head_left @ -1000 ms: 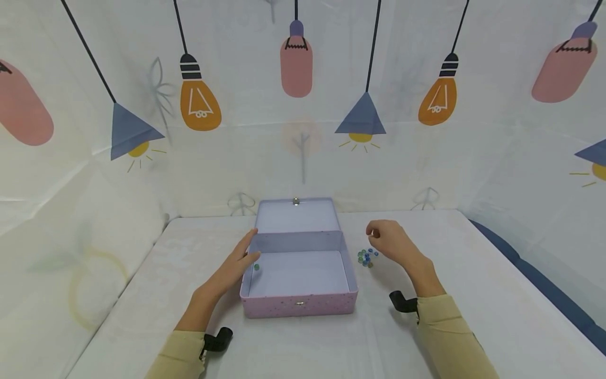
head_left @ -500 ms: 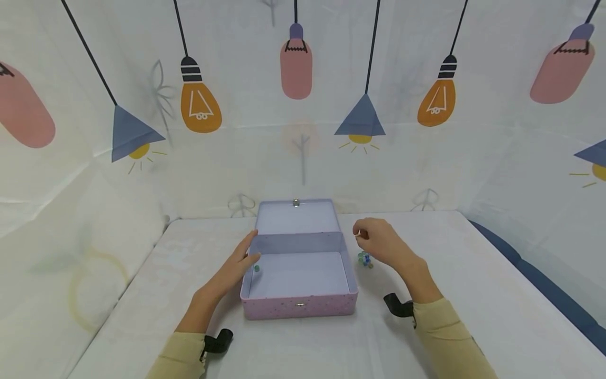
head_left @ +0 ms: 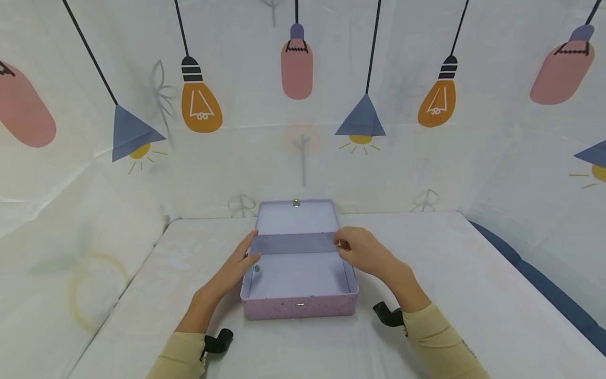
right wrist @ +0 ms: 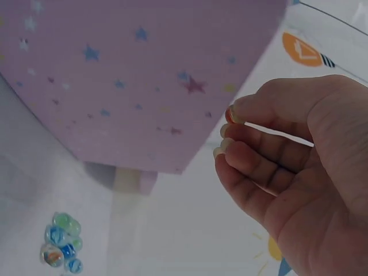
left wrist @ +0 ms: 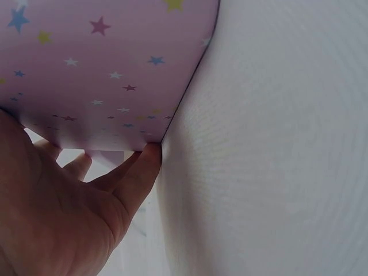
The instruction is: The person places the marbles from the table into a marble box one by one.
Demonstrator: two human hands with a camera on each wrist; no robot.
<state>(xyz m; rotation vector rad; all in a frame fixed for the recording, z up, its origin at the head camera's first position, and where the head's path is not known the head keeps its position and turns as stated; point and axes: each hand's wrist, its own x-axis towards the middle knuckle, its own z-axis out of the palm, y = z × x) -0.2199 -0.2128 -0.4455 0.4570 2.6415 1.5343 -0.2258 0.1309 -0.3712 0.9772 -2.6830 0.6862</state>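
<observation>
A lilac tin box (head_left: 299, 308) with printed stars stands on the table, lid raised at the back. Along its left side, my left hand (head_left: 233, 267) holds the wall, thumb over the rim and fingers outside, reaching the back corner. One green marble (head_left: 257, 268) lies inside near the left wall. My right hand (head_left: 366, 252) is over the box's right rim, towards the back. Between its thumb and forefinger it pinches a small reddish-orange marble (right wrist: 230, 114), mostly covered by the fingertips. In the right wrist view, a cluster of glass marbles (right wrist: 62, 240) lies beside the box.
The raised lid (head_left: 299, 218), with a metal clasp (head_left: 296, 202), stands behind the box. A white cloth covers the table (head_left: 199, 247). Behind and beside it hang pale curtains (head_left: 255, 158) printed with lamps. Blue fabric (head_left: 530, 271) runs beyond the right edge.
My right hand has moved left from above the marbles to the box's right rim, carrying the pinched marble. The pile is now hidden behind it in the head view. The left hand stays put.
</observation>
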